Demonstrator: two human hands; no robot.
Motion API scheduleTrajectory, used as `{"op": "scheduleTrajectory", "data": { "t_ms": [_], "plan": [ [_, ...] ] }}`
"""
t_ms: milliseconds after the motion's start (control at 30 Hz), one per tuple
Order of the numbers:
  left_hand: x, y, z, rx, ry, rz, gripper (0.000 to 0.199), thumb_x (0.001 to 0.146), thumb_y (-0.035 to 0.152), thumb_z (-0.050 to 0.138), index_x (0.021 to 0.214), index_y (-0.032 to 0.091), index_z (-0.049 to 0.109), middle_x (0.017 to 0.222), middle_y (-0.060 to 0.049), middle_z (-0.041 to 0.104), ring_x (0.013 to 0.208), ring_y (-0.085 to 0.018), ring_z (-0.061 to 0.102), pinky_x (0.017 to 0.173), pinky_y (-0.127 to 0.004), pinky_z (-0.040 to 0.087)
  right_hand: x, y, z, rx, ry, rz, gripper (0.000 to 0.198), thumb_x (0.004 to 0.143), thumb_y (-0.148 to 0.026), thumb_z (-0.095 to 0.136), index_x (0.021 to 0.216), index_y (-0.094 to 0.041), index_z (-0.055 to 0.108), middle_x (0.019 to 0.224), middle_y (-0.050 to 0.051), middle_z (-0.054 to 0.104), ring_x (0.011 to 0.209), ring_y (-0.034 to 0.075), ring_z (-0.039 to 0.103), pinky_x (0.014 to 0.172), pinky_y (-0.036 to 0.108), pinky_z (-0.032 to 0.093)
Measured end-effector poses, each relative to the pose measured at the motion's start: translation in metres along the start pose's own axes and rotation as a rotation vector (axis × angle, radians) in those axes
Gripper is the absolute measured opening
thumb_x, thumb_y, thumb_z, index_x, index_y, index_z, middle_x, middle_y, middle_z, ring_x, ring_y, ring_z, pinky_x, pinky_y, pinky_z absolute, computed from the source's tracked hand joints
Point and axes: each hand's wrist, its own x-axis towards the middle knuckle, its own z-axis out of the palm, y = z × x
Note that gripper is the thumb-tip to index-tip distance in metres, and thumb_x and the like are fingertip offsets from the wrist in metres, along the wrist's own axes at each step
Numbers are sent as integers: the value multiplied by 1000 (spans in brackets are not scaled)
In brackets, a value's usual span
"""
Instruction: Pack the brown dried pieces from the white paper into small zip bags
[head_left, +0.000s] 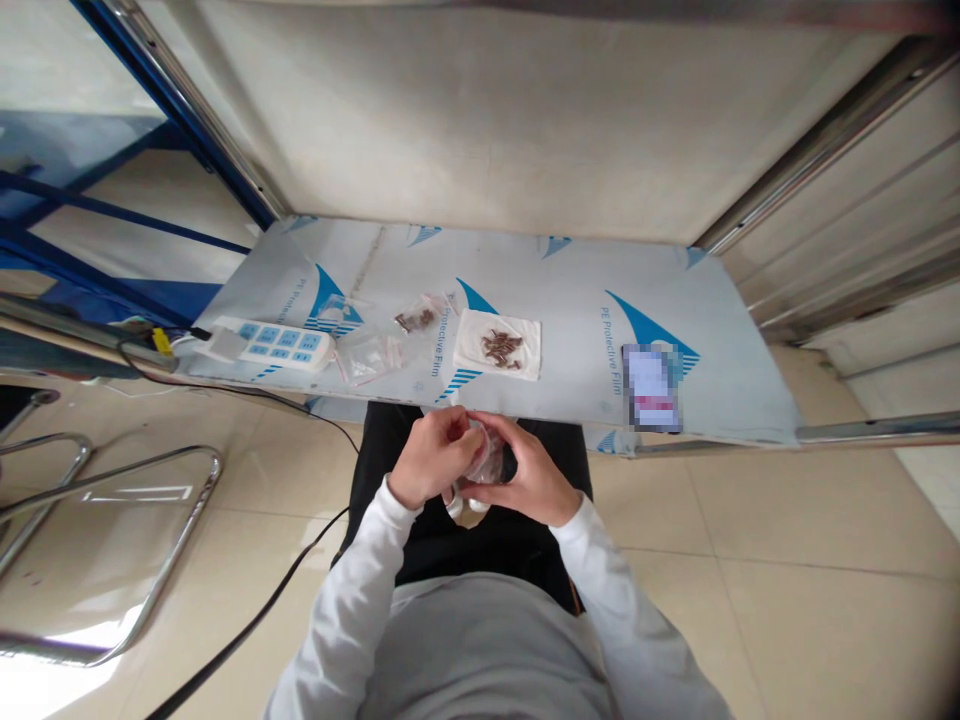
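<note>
Nearest, below both grips, lies the grey shirt (472,650) of the person, its white sleeves (352,610) running up to the wrists; black trousers (480,550) spread beneath the hands; the left grip (437,455) is curled, thumb and fingers pinched together on the rim of a clear plastic bag (489,466); the right grip (531,468) curves round the bag's other side, thumb below and fingers above, closed on it; the bag sits between the two, just short of the counter (562,400), its contents too small to make out.

Well to the left of the grips, on the tiled floor (255,570), stands a bent metal chair frame (210,480); a black cable (262,610) runs across between.

Beyond the grips, a phone (651,388) lies on the counter off to the right, its screen blurred; straight ahead is a white square pad (469,345) bearing a heap of small brown pieces (501,347); ahead and left lie a flat clear bag (367,358) and, past it, a small bag of brown pieces (416,317); further left of the grips rests a white power strip (289,343) with blue sockets; farthest ahead, a pale panel (495,120) rises behind the counter.
</note>
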Motion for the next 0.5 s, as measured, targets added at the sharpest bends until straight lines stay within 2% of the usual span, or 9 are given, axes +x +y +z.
{"op": "scheduleTrajectory", "data": {
  "t_ms": [100, 167, 333, 400, 500],
  "plan": [
    [2, 4, -10, 164, -61, 62, 9, 66, 18, 59, 65, 20, 50, 48, 6, 56, 44, -10, 51, 48, -19, 33, 0, 1, 2, -65, 42, 57, 44, 73, -34, 76, 112, -19, 60, 102, 7, 70, 91, 21, 67, 83, 32, 53],
    [3, 8, -14, 167, -113, 85, 10, 69, 17, 57, 77, 21, 53, 51, 5, 62, 45, -12, 57, 50, -20, 38, 1, 3, 2, -113, 41, 63, 38, 76, -31, 73, 110, -19, 60, 97, 6, 70, 85, 19, 66, 79, 30, 53],
    [7, 13, -12, 246, -79, 186, 14, 75, 17, 54, 88, 20, 58, 65, 0, 69, 48, -12, 59, 53, -21, 39, 7, 8, 5, -165, 61, 26, 55, 74, -28, 73, 123, -19, 51, 110, 10, 63, 100, 23, 63, 88, 35, 51],
    [8, 13, -11, 294, -92, 222, 9, 75, 17, 56, 82, 19, 60, 63, 0, 68, 49, -12, 58, 53, -21, 38, 8, 9, 7, -156, 55, 19, 61, 72, -27, 75, 126, -20, 48, 116, 11, 62, 107, 23, 62, 92, 36, 50],
    [12, 14, -15, 365, -143, 205, 8, 71, 13, 57, 68, 19, 61, 56, 1, 65, 50, -12, 57, 53, -21, 37, 8, 9, 8, -169, 44, 39, 59, 71, -31, 76, 123, -21, 50, 115, 10, 64, 103, 23, 64, 88, 34, 51]
  ]
}}
